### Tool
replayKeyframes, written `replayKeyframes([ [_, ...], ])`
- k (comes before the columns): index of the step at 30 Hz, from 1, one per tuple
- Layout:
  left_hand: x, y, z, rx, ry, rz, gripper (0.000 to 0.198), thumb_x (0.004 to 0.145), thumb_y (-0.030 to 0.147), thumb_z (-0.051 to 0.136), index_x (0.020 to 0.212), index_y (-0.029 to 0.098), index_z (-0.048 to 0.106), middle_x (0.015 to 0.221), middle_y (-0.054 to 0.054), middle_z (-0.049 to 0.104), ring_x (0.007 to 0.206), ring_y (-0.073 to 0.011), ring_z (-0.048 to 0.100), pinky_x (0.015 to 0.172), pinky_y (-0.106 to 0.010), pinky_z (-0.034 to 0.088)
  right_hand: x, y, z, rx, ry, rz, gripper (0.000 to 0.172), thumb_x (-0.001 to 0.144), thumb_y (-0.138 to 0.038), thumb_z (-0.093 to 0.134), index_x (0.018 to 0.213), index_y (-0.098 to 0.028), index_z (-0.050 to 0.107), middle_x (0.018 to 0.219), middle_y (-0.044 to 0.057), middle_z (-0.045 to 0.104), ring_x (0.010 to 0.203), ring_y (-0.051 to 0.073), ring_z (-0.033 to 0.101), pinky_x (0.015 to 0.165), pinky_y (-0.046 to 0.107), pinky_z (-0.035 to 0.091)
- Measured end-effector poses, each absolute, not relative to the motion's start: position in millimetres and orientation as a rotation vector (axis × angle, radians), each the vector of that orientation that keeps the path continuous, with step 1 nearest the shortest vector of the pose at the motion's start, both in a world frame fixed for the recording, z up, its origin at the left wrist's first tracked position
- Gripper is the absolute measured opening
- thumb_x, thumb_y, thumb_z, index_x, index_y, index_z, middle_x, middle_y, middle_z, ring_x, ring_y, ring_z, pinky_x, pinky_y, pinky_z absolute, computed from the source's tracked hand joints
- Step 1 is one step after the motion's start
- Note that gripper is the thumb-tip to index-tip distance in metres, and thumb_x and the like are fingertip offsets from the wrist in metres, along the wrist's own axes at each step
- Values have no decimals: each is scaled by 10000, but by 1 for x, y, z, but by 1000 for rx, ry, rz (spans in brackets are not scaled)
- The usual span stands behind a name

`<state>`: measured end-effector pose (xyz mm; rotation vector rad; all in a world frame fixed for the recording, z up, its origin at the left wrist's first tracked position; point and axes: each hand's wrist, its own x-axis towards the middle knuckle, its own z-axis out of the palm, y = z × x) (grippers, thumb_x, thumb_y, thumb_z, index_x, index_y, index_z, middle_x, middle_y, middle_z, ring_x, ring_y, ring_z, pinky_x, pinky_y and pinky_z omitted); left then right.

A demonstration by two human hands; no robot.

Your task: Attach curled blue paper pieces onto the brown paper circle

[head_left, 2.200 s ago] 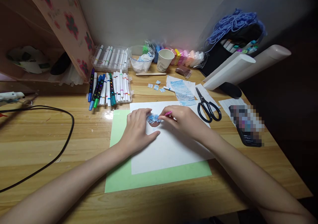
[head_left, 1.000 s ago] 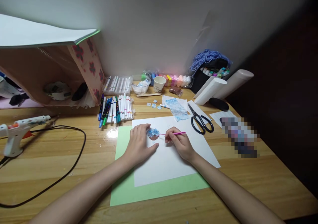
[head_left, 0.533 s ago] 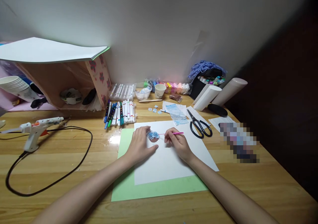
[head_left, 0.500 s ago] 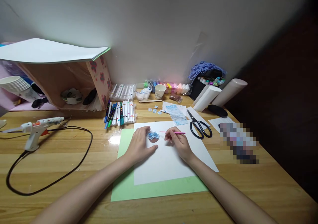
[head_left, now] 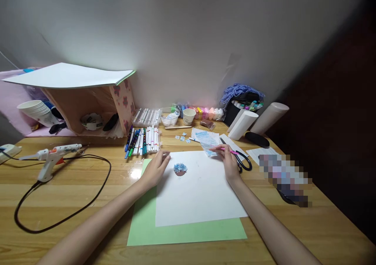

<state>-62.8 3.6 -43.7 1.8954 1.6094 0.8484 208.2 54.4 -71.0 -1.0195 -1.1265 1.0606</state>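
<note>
A white sheet of paper [head_left: 199,198] lies over a green sheet [head_left: 188,235]. On its upper left part is a small cupcake-like shape [head_left: 180,169], brown below and covered with crumpled blue-and-white bits above. My left hand [head_left: 155,170] is at the sheet's upper left edge, fingers and thumb closed about that edge. My right hand [head_left: 231,165] is at the upper right edge, closed on a thin pink stick [head_left: 229,150] that points left. Behind it lie black-handled scissors [head_left: 245,161], partly hidden, and a blue-coloured paper strip [head_left: 207,139].
Markers [head_left: 143,141] lie behind my left hand. Small paper squares [head_left: 182,138], a paper cup [head_left: 189,116] and a plastic bowl [head_left: 169,117] stand farther back. To the left is a glue gun [head_left: 51,159] with a looping cord; white rolls [head_left: 243,126] stand at right.
My left hand has moved off the cupcake shape to the paper's left edge. The right hand, still with the pink stick, has moved right to the other edge. The view has tilted slightly upward.
</note>
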Motion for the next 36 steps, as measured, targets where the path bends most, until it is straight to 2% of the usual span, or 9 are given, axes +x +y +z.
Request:
replayKeyframes([
  [5,-52,65,-33,2027,1732,736,206,888,194,427,1025,175,579,1098,-76,606,1000,-186,598,880,-311,466,195,48,-72,-1018,-1241,1212,409,830,-573,497,849,-172,575,734,55,683,729,186,663,692,324,546],
  [9,-32,116,-30,2007,1888,588,262,861,253,547,1078,109,575,1128,-134,585,1046,-239,567,901,-395,463,194,49,-72,-1049,-1184,1145,427,855,-583,440,822,-175,561,714,48,673,704,160,647,663,282,538],
  [13,-19,139,-35,1939,1958,464,347,883,332,536,1179,150,523,1174,-92,556,1002,-204,576,836,-418,506,195,48,-71,-1064,-1175,1167,419,858,-567,449,813,-167,563,659,45,660,591,136,594,568,252,508],
  [17,-24,143,-36,1874,1916,412,327,882,326,538,1154,144,539,1147,-92,570,984,-200,583,830,-407,507,196,48,-71,-1061,-1157,1175,434,857,-576,439,795,-165,562,632,43,649,528,121,549,479,224,442],
  [21,-34,122,-26,1875,1816,524,201,860,275,530,928,102,607,930,-106,645,891,-219,597,812,-383,479,197,48,-69,-1044,-1175,1174,411,867,-552,439,785,-171,568,629,36,643,521,117,525,474,221,414],
  [25,-40,63,-16,1884,1588,634,172,856,308,515,865,159,600,856,-28,661,789,-149,602,705,-254,466,193,41,-65,-1010,-1219,1134,377,890,-502,439,774,-175,588,650,26,641,542,111,510,507,223,418],
  [29,-36,-4,-19,1677,1379,835,179,820,347,578,777,175,606,755,-8,646,666,-126,545,585,-230,395,178,21,-58,-969,-1193,1182,311,927,-430,413,793,-200,573,654,10,649,544,110,540,525,228,446],
  [33,-29,-34,-32,1609,1327,879,171,804,346,617,762,180,607,732,1,624,639,-114,506,589,-239,372,162,-5,-49,-969,-1445,1256,164,890,-346,528,870,-206,610,883,48,684,751,146,639,677,281,522],
  [36,-26,-37,-40,1592,1326,863,191,813,359,605,760,177,599,718,1,612,623,-113,492,575,-240,364,154,-17,-47,-959,-1615,1279,126,782,-265,681,826,-207,577,882,39,683,841,170,652,757,303,523],
])
